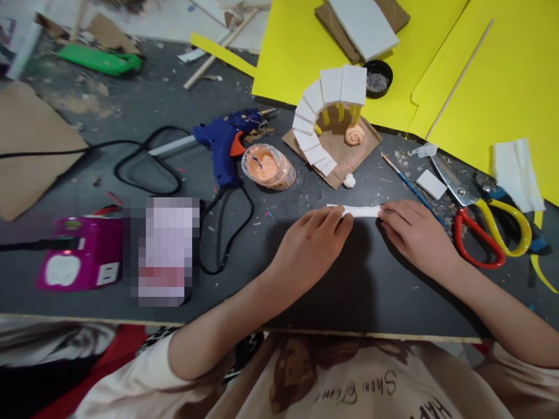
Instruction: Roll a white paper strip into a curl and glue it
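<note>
A narrow white strip (361, 212), perhaps folded paper or tissue, lies on the dark table top between my two hands. My left hand (318, 233) has its fingers closed on the strip's left end. At the right end, my right hand (410, 230) pinches it with bent fingers; the fingertips are partly hidden. Just beyond stands a small curved staircase of white steps (309, 123) on yellow posts, fixed to a brown cardboard base (336, 125). A peach-coloured spiral (354, 135) sits on that base, and a small white lump (349, 180) is at its near edge.
Left of the model are an open tub of peach paint (271, 169) and a blue glue gun (222, 142) with a looping cord. Scissors (476, 209), a paintbrush (406, 180) and white tissue (517, 173) lie right. A purple power adapter (82, 253) is far left; yellow sheets (458, 75) cover the back.
</note>
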Available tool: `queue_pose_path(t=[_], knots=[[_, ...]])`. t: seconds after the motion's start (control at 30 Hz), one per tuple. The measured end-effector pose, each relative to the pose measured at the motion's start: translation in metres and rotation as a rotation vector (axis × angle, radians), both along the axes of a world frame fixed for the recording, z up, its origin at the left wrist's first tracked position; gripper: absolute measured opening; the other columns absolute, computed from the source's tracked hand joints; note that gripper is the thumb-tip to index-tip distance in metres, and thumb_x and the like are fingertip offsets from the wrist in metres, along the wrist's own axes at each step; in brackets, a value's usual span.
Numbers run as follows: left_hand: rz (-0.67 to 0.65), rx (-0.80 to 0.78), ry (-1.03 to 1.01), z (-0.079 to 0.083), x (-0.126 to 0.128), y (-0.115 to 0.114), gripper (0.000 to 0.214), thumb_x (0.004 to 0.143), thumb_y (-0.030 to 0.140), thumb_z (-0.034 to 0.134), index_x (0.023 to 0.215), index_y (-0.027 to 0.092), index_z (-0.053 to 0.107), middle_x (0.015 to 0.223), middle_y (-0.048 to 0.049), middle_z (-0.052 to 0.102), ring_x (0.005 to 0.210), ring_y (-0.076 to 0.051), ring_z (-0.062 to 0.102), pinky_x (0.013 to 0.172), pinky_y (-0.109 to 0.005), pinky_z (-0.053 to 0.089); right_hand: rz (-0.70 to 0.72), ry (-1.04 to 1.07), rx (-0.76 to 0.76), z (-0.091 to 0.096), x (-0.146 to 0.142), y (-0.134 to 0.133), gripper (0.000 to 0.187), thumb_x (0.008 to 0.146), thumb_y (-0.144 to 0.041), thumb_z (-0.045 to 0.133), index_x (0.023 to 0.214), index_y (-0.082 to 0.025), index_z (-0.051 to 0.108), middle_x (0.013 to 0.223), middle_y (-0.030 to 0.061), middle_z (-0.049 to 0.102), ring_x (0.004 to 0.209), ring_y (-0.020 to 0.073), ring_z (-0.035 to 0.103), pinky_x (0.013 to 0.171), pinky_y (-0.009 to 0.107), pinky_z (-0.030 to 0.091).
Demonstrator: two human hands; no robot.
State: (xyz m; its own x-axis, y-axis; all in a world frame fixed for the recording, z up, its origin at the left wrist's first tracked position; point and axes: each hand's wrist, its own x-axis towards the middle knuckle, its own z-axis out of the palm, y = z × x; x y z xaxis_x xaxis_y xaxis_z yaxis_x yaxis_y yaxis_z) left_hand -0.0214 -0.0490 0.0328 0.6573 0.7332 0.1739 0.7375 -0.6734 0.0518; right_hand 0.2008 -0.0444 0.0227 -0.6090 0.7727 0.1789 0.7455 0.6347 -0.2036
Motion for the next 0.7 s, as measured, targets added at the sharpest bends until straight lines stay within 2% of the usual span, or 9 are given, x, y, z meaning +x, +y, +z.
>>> queue_pose_path(t=[0.23, 0.37, 0.47, 0.57, 0.7], knots=[[-0.002, -0.036, 0.034, 0.003, 0.000, -0.003, 0.029, 0.086, 0.005, 0.047, 0.110, 0.011, 0.062, 0.115, -0.0144, 0.067, 0.093, -0.024, 0.066, 0.082, -0.037, 0.053, 0.006, -0.047, 0.008, 0.007, -0.002, -0.002, 0.020, 0.088, -0.010, 0.050, 0.101, -0.011, 0.065, 0.107, 0.0155, 0.068, 0.100, 0.0250, 0.060, 0.088, 0.040, 0.050], [0.033, -0.031, -0.011, 0.001, 0.004, 0.001, 0.021, 0.087, 0.007, 0.050, 0.101, 0.014, 0.063, 0.103, -0.0107, 0.070, 0.084, -0.021, 0.067, 0.074, -0.035, 0.052, 0.003, -0.101, 0.044, 0.007, -0.006, 0.000, 0.014, 0.090, -0.016, 0.052, 0.093, -0.013, 0.065, 0.099, 0.0125, 0.070, 0.092, 0.0239, 0.060, 0.077, 0.037, 0.048], [0.050, 0.001, -0.006, -0.001, 0.006, 0.004, 0.017, 0.088, 0.008, 0.049, 0.094, 0.016, 0.063, 0.092, -0.0067, 0.071, 0.077, -0.019, 0.066, 0.068, -0.033, 0.049, -0.012, -0.165, 0.123, 0.006, -0.011, 0.003, 0.015, 0.091, -0.022, 0.052, 0.085, -0.016, 0.064, 0.088, 0.0089, 0.070, 0.081, 0.0226, 0.057, 0.069, 0.036, 0.043], [0.056, 0.025, -0.037, -0.004, 0.006, 0.006, 0.014, 0.089, 0.011, 0.050, 0.086, 0.017, 0.063, 0.085, -0.0039, 0.070, 0.073, -0.018, 0.065, 0.065, -0.032, 0.046, -0.017, -0.199, 0.190, 0.002, -0.012, 0.005, 0.012, 0.091, -0.021, 0.053, 0.089, -0.016, 0.064, 0.085, 0.0062, 0.070, 0.079, 0.0219, 0.055, 0.067, 0.035, 0.040], [0.087, 0.006, -0.067, -0.008, 0.004, 0.011, 0.014, 0.091, 0.017, 0.051, 0.083, 0.018, 0.062, 0.084, -0.0034, 0.070, 0.072, -0.018, 0.064, 0.064, -0.033, 0.044, 0.000, -0.179, 0.203, -0.003, -0.007, 0.005, 0.013, 0.091, -0.017, 0.053, 0.098, -0.017, 0.064, 0.092, 0.0058, 0.071, 0.084, 0.0215, 0.054, 0.069, 0.034, 0.039]])
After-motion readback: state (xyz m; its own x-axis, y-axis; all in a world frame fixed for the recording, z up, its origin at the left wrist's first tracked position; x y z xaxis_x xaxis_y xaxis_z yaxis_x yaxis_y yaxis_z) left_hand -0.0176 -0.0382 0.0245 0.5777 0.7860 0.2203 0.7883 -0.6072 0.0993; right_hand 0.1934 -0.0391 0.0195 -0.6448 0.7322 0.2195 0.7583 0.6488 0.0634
